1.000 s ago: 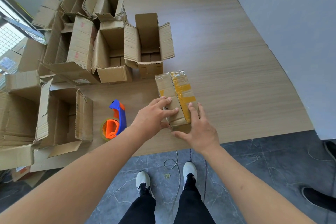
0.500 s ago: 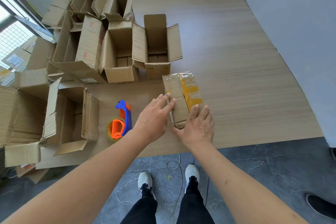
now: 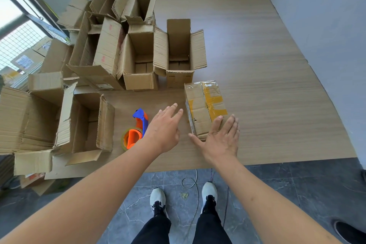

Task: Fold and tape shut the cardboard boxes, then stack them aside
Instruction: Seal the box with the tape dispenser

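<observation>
Right hand (image 3: 221, 140): fingers straight and spread, the tips lying on the near end of the taped box (image 3: 205, 106), holding nothing. Left hand (image 3: 164, 128), also flat and slack-fingered, hangs just beside that box's left wall, apart from it, with the orange-and-blue tape dispenser (image 3: 136, 129) close under its wrist. The box lies shut on the wooden table (image 3: 277, 85), yellow tape across the seam, near the front edge. Behind it stand the open boxes (image 3: 158, 53), flaps up, waiting. The danger as I see it: a one-sided shove from that right palm could skid the box into the open ones, or a careless left-hand sweep could knock the dispenser off the edge.
</observation>
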Tool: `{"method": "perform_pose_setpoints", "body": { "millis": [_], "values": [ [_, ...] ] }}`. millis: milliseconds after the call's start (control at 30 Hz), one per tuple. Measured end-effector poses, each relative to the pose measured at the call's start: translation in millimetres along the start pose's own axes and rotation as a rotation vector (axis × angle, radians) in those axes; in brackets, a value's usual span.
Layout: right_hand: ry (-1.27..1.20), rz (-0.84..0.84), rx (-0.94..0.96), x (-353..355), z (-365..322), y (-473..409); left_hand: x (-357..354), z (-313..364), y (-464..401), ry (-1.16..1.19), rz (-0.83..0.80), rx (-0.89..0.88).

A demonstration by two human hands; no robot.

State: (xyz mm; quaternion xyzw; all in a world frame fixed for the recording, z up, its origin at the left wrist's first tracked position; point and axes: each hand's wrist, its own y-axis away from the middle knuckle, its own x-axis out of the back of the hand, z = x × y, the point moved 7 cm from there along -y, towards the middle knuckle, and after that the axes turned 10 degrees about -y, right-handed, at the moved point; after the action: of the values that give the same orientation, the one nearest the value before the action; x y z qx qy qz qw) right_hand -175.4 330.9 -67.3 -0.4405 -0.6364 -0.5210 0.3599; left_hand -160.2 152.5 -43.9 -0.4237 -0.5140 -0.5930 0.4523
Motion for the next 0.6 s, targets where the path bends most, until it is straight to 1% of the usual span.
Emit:
{"method": "perform_pose_setpoints", "body": {
  "millis": [167,400,600],
  "values": [
    [0.012,0.045,0.021,-1,-4,0,-1,-1,2,0.001,-0.006,0.013],
    [-0.065,-0.04,-0.002,3,3,0,6,-1,5,-0.001,0.002,0.015],
    [-0.182,0.061,0.009,20,-6,-3,10,-2,7,-0.019,-0.001,0.017]
  ]
}}
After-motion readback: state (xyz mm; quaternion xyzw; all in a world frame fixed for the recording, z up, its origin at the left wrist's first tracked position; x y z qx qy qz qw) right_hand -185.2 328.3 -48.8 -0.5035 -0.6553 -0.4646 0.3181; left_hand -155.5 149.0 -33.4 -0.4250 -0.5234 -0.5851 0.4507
